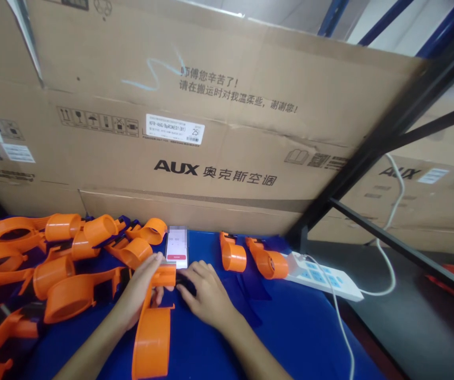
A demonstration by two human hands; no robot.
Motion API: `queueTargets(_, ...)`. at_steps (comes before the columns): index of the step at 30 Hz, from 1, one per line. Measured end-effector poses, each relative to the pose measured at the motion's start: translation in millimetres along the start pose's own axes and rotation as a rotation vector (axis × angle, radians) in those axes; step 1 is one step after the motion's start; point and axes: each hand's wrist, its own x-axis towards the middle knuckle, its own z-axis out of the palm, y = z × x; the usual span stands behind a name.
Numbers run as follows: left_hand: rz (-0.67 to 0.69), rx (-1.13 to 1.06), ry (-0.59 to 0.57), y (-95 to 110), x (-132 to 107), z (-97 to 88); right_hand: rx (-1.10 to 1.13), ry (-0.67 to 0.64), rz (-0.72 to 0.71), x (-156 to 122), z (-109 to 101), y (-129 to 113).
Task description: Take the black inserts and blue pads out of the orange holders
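My left hand grips an orange plastic part by its narrow upper end. This part has a long arm and a wide curved band, which hangs down toward me. Close on its right, my right hand has its fingers curled round a small black piece. Whether that piece is joined to the orange part I cannot tell. Just beyond both hands a phone with a lit screen lies on the blue table surface.
Several similar orange parts are heaped at the left. Two more orange parts lie to the right of the phone, near a white power strip with cables. A large cardboard box stands behind; a black metal frame slants on the right.
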Motion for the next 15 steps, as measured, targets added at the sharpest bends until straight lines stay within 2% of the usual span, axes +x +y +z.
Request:
queueTargets(4,-0.005,0.121,-0.062,-6.6,1.5,2.8,0.377,0.197,0.102,-1.0,-0.4,-1.3)
queueTargets(7,0.007,0.19,-0.125,-10.9,0.2,4.9,0.599,0.194,0.157,0.1,3.9,-5.8)
queueTargets(12,0.045,0.326,-0.205,-14.9,-1.4,6.4,0.755,0.16,0.256,4.8,8.4,-10.1)
queueTargets(15,0.078,0.303,-0.178,-8.3,-1.5,3.2,0.742,0.197,0.264,5.4,0.7,-0.3)
